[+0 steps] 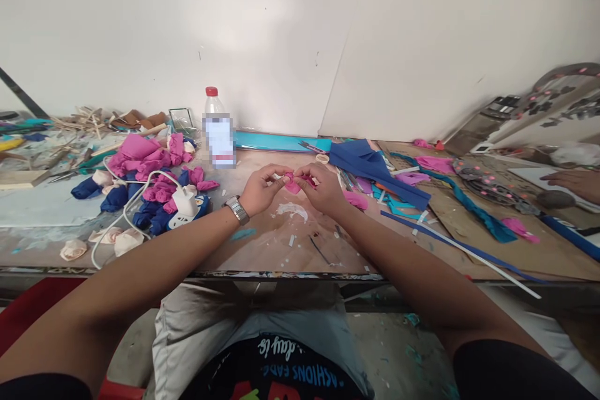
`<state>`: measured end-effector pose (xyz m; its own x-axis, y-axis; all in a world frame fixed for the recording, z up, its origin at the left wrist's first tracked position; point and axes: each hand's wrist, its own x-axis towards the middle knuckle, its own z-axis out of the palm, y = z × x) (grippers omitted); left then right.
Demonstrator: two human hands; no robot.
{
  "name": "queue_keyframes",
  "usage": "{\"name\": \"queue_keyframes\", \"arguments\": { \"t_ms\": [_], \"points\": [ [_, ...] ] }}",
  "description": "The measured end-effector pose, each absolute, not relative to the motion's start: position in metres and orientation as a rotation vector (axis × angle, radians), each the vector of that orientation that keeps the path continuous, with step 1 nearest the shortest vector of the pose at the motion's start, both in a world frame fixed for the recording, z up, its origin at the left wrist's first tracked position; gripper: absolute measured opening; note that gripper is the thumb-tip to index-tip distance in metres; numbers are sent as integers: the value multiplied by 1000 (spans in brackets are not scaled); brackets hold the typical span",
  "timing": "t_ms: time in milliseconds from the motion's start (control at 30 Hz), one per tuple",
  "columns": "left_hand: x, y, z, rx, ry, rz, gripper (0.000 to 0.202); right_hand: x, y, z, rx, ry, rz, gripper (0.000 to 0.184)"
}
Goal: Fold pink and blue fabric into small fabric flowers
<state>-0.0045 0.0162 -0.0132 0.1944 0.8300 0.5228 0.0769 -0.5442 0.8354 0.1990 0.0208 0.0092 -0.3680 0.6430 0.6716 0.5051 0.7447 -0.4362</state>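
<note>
Between my hands, above the middle of the table, is a small piece of pink crepe paper (293,185), gathered and crumpled. My left hand (263,190), with a metal watch on its wrist, pinches its left side between thumb and fingers. On the other side my right hand (321,189) grips the same paper, its fingers curled and partly hiding it. A whitish smear (291,211) marks the table just below my hands. Blue crepe paper (360,159) lies to the right of my right hand, with pink and turquoise scraps near it.
A bottle with a red cap (212,92) stands at the back. Pink, blue and cream paper flowers (140,156) heap up on the left around a white plug and cable (185,201). A white strip (478,251) overhangs the front edge. Another person's hand (575,185) rests far right.
</note>
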Motion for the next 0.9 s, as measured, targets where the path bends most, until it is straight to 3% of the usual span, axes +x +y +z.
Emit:
{"name": "queue_keyframes", "arguments": {
  "t_ms": [467,900],
  "points": [
    [-4,19,-17,1870,878,1443,33,200,24,6,-831,-2012,137,24],
    [-4,20,-15,1847,865,1405,33,200,25,6,-752,-2016,99,12]
  ]
}}
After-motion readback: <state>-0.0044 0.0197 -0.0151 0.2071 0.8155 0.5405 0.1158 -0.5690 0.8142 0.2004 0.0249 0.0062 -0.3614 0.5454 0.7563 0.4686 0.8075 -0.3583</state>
